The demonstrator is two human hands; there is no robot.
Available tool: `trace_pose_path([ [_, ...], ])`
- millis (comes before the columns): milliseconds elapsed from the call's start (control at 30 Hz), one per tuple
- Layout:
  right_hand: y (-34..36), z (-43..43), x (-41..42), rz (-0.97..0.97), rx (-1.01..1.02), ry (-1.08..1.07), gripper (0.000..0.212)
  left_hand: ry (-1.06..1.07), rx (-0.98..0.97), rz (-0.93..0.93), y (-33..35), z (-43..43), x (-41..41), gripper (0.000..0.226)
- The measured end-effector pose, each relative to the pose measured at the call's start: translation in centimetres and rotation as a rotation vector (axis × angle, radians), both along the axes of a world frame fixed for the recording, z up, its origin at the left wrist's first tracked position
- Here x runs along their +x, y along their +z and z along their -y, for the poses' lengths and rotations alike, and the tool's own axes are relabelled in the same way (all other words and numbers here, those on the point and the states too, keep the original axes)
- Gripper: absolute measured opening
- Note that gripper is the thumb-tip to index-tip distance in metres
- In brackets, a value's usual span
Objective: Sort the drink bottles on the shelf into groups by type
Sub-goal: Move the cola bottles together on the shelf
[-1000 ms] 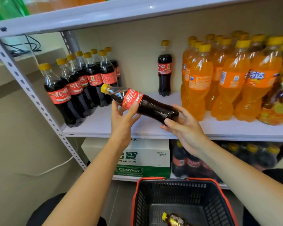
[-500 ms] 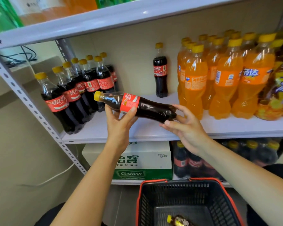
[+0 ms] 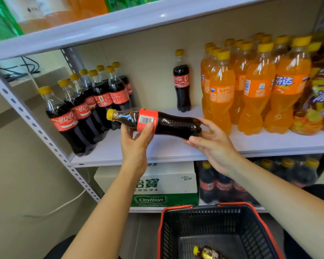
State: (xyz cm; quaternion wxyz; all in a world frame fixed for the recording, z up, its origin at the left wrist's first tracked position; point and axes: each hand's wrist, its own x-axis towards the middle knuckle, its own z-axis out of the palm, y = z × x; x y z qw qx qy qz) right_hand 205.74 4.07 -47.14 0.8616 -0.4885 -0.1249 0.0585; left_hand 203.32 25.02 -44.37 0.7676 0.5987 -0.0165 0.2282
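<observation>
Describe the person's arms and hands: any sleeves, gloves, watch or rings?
The left forearm and right forearm are bare up to the frame edge, with no sleeve showing. The left hand and right hand wear no gloves; no watch, bracelet or ring is visible.

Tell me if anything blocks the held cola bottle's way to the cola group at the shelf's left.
Nothing visible does. The held cola bottle, sideways in the left hand and right hand, has its cap by the cola group, and the shelf beside that group is bare. The lone cola bottle stands further back.
</observation>
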Motion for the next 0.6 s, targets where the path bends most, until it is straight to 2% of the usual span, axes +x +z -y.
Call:
trace_pose_path([
  [167, -0.2, -0.1, 0.0, 0.016, -0.034, 0.008, 0.058, -0.123, -0.046, 0.024, 0.8, -0.5, -0.1, 0.054],
  [300, -0.2, 0.1, 0.5, 0.12, -0.278, -0.026, 0.047, -0.041, -0.016, 0.036, 1.2, -0.4, -0.3, 0.064],
  [467, 0.3, 0.3, 1.5, 0.346, -0.686, -0.212, 0.073, 0.079, 0.238, 0.121, 1.5, 0.2, -0.5, 0.07],
  [600, 0.9, -0.8, 2.0, 0.482, -0.801, -0.189, 0.08, 0.08, 0.405, 0.173, 2.2, 0.6, -0.3, 0.073],
])
